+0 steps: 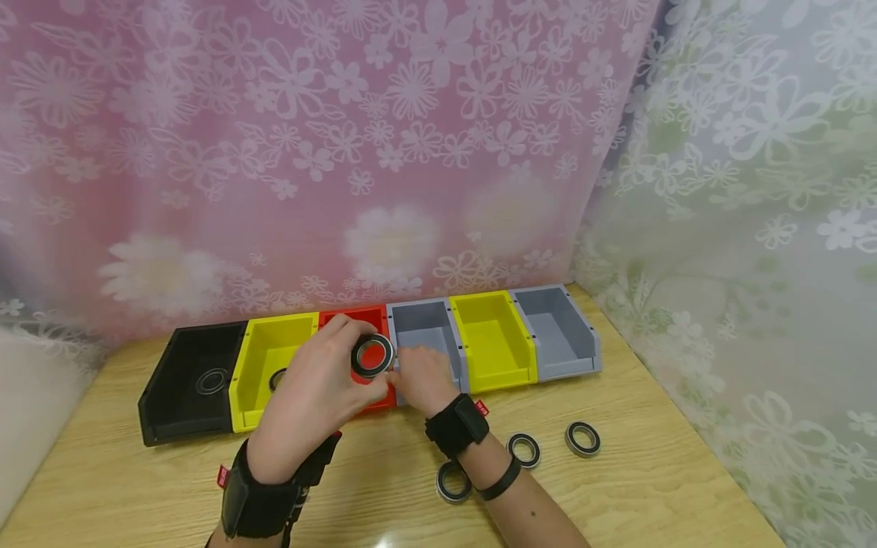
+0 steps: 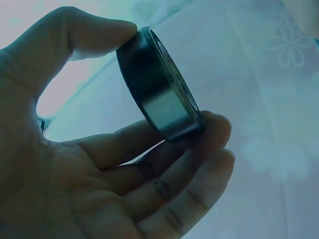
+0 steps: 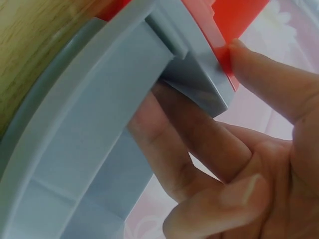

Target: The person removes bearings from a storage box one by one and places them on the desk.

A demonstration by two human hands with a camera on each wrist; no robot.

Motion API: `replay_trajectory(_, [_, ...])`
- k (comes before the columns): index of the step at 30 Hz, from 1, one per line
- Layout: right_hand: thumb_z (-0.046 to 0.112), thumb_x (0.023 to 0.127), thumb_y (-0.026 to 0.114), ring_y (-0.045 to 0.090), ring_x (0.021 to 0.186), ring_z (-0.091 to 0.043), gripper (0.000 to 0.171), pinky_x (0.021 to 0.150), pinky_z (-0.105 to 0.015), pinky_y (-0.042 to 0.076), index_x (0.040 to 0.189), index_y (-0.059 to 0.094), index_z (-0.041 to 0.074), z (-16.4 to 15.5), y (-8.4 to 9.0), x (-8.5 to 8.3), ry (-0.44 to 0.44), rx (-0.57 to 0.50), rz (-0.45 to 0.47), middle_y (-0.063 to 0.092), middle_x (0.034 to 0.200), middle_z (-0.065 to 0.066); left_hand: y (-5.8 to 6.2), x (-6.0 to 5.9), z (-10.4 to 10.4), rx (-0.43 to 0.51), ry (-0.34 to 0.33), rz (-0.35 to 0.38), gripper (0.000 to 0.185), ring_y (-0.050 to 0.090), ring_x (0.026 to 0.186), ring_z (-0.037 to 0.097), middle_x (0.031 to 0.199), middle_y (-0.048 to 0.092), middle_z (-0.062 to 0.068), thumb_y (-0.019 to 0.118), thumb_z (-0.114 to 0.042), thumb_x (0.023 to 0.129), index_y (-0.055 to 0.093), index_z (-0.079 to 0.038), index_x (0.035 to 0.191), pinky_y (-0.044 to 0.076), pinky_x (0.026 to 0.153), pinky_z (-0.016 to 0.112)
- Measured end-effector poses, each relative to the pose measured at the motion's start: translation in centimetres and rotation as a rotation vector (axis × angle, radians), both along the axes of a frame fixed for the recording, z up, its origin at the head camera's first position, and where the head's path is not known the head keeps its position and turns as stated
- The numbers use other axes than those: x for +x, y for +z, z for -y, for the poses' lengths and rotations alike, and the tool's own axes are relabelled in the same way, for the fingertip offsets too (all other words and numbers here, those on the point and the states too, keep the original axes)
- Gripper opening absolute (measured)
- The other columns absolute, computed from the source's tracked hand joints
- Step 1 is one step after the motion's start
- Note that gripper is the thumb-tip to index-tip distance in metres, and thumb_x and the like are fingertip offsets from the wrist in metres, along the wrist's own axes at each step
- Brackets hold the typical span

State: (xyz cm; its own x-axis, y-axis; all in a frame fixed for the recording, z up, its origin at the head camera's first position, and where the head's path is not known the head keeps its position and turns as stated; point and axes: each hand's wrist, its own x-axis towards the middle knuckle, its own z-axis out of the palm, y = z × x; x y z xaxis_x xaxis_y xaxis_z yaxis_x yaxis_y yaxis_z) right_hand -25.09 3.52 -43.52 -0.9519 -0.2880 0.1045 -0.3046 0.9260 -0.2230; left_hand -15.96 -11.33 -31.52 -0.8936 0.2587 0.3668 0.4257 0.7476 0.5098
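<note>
Our left hand (image 1: 318, 380) pinches the ball bearing (image 2: 154, 89), face towards us, in line with the red bin (image 1: 375, 313); just right of it, our right hand (image 1: 426, 378) grips the adjoining gray bin's (image 1: 425, 326) wall.

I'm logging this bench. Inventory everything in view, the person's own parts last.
Table: 1, wood-coloured, beneath bins
Black bin: 1, black, leftmost
Yellow bins: 2, yellow, second and fifth
Red bin: 1, red, third
Grey bins: 2, grey, fourth and sixth
Binned bearings: 2, dark, one each, first two bins
Loose bearings: 3, black and silver, on table
Held bearing: 1, black and silver, left hand
Pink cloth: 1, pink, behind bins
Pale cloth: 2 stretches, whitish, both sides
Wrist straps: 2, black, both wrists
Thin band: 1, black, right forearm
Left hand: 1, bare, holding bearing
Right hand: 1, bare, gripping fourth bin
</note>
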Motion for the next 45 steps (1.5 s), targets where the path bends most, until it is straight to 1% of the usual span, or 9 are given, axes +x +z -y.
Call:
replay_trajectory(4, [0.024,0.094,0.075,0.050,0.052,-0.017,0.022,0.044,-0.029,0.040,0.078,0.066,0.012,0.0,0.0,-0.1,0.009,0.006,-0.044,0.050,0.058,0.001,-0.5,0.1,-0.3,-0.035,-0.024,0.002,0.043,0.057,0.077,0.016,0.097,0.059,0.006,0.085,-0.011,0.073,0.067,0.000,0.110,0.053,0.067,0.029])
replay_trajectory(8, [0.021,0.094,0.074,0.049,0.051,-0.016,0.020,0.044,-0.029,0.039,0.079,0.065,0.011,-0.1,0.0,-0.1,0.020,0.002,-0.042,0.049,0.059,0.000,-1.7,0.5,-0.5,-0.092,-0.039,-0.002,0.042,0.056,0.078,0.014,0.095,0.059,0.005,0.085,-0.014,0.072,0.068,-0.001,0.108,0.054,0.068,0.028])
replay_trajectory(14, [0.039,0.094,0.075,0.047,0.051,-0.017,0.034,0.044,-0.027,0.036,0.080,0.066,0.010,0.0,0.0,0.0,0.011,-0.024,-0.003,0.045,0.058,0.001,-4.2,1.1,-0.5,-0.185,-0.075,0.037,0.043,0.053,0.076,0.010,0.091,0.057,0.001,0.088,-0.017,0.069,0.068,-0.005,0.106,0.054,0.069,0.026])
replay_trajectory(16, [0.045,0.092,0.077,0.047,0.050,-0.017,0.039,0.044,-0.026,0.035,0.079,0.065,0.010,0.0,0.1,0.1,0.005,-0.031,0.003,0.043,0.056,0.001,-5.0,1.3,-0.4,-0.207,-0.087,0.053,0.044,0.052,0.076,0.010,0.088,0.055,-0.001,0.090,-0.018,0.067,0.068,-0.005,0.103,0.055,0.070,0.026])
replay_trajectory(21, [0.045,0.089,0.079,0.044,0.046,-0.016,0.039,0.042,-0.024,0.031,0.080,0.064,0.011,0.1,0.2,0.3,-0.012,-0.028,0.010,0.038,0.054,0.001,-7.2,1.5,-0.4,-0.262,-0.150,0.086,0.044,0.049,0.075,0.010,0.086,0.052,-0.003,0.092,-0.020,0.068,0.066,-0.005,0.100,0.054,0.069,0.026])
replay_trajectory(26, [0.046,0.089,0.078,0.044,0.047,-0.016,0.039,0.043,-0.024,0.031,0.081,0.064,0.011,0.2,0.3,0.3,-0.023,-0.032,0.015,0.038,0.055,0.001,-9.1,1.8,-0.8,-0.298,-0.254,0.103,0.044,0.048,0.077,0.012,0.086,0.050,-0.003,0.091,-0.020,0.068,0.065,-0.004,0.100,0.051,0.068,0.026])
replay_trajectory(30, [0.046,0.089,0.079,0.044,0.047,-0.017,0.039,0.043,-0.025,0.029,0.081,0.064,0.011,0.1,0.3,0.3,-0.023,-0.040,0.021,0.037,0.055,0.001,-10.5,2.2,-1.3,-0.324,-0.313,0.124,0.043,0.045,0.074,0.010,0.084,0.047,-0.004,0.091,-0.021,0.068,0.065,-0.006,0.098,0.046,0.065,0.024])
replay_trajectory(38, [0.046,0.089,0.079,0.042,0.047,-0.016,0.038,0.043,-0.025,0.027,0.080,0.063,0.012,0.1,0.0,0.4,-0.017,-0.035,0.016,0.036,0.056,0.001,-12.4,2.7,-1.9,-0.385,-0.350,0.172,0.040,0.044,0.073,0.007,0.084,0.050,-0.006,0.089,-0.026,0.069,0.067,-0.008,0.098,0.045,0.064,0.023])
replay_trajectory(45, [0.046,0.089,0.079,0.043,0.047,-0.016,0.037,0.043,-0.025,0.029,0.084,0.066,0.011,0.1,0.1,0.3,-0.022,-0.044,0.022,0.038,0.056,0.001,-13.1,2.7,-2.4,-0.433,-0.354,0.177,0.041,0.044,0.066,0.006,0.082,0.053,-0.006,0.090,-0.030,0.069,0.069,-0.009,0.097,0.044,0.062,0.026])
